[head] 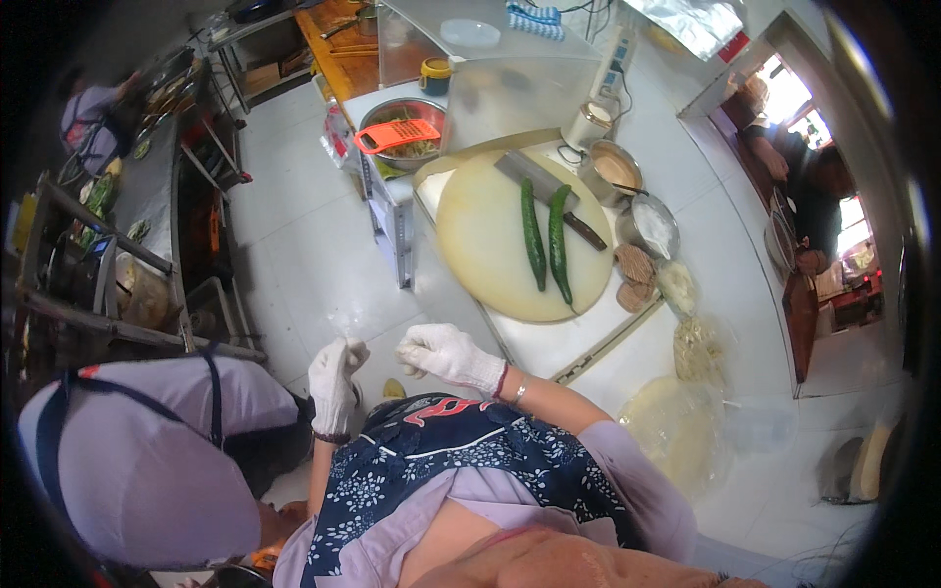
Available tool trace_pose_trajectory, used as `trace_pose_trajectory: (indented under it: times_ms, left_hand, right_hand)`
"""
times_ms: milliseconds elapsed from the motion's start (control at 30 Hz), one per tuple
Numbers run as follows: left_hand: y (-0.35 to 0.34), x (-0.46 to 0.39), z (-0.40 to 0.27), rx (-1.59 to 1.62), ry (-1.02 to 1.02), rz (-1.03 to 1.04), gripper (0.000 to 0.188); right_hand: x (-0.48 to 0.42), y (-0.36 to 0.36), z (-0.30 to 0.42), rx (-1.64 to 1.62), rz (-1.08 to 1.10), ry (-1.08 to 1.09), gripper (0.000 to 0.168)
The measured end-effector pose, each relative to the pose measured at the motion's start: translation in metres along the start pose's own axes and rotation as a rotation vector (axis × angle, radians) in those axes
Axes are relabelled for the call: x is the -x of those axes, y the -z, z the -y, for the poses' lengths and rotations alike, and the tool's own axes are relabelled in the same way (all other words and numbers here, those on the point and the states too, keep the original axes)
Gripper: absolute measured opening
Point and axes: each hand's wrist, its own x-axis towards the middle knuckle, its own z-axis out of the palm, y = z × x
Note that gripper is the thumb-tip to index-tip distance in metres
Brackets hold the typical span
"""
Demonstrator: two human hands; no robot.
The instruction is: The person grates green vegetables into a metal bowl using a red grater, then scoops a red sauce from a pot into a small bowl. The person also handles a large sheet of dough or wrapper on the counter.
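My left hand [337,386], in a white knitted glove, is raised before the apron with its fingers curled; a faint, clear, blurred patch shows just above it. Beside it, my right hand [450,356] wears a matching glove, fingers bent inward. Whether either holds something thin is unclear. Up and right of my hands lies a round cutting board [485,242]. Two long green cucumbers [532,239] [559,246] rest on it, their upper ends over the blade of a cleaver [533,176] with a dark handle.
An orange grater [401,135] lies across a steel bowl [373,110] of shreds. Metal pots [631,165] [673,228], brown slices [634,275] and bagged food [698,349] line the board's right side. A co-worker [147,456] is close at left; others are farther off.
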Motion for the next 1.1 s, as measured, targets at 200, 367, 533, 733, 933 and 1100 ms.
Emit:
trace_pose_trajectory:
  times_ms: [200,367,533,733,933,1100]
  left_hand:
    - [0.015,-0.074,-0.043,-0.045,-0.164,-0.075,0.027]
    - [-0.016,-0.140,-0.083,-0.245,-0.199,-0.039,0.035]
    - [-0.069,-0.252,-0.082,-0.633,-0.192,0.245,0.050]
    - [-0.092,-0.363,-0.123,-1.223,-0.461,0.190,0.062]
    - [-0.106,-0.468,-0.173,-1.600,-0.379,0.356,0.080]
    - [-0.157,-0.478,-0.180,-1.600,-0.209,0.549,0.093]
  right_hand:
    - [-0.034,0.010,0.010,0.613,-0.448,0.317,0.016]
    - [-0.023,0.145,-0.032,1.450,-1.000,0.016,0.049]
    - [-0.028,0.167,-0.059,1.495,-0.795,-0.584,0.064]
    - [-0.039,0.128,0.000,0.587,-0.871,-0.250,0.072]
    - [-0.083,0.078,0.103,-0.237,-0.661,-0.081,0.071]
    - [-0.148,0.115,0.138,-0.195,-0.645,-0.133,0.079]
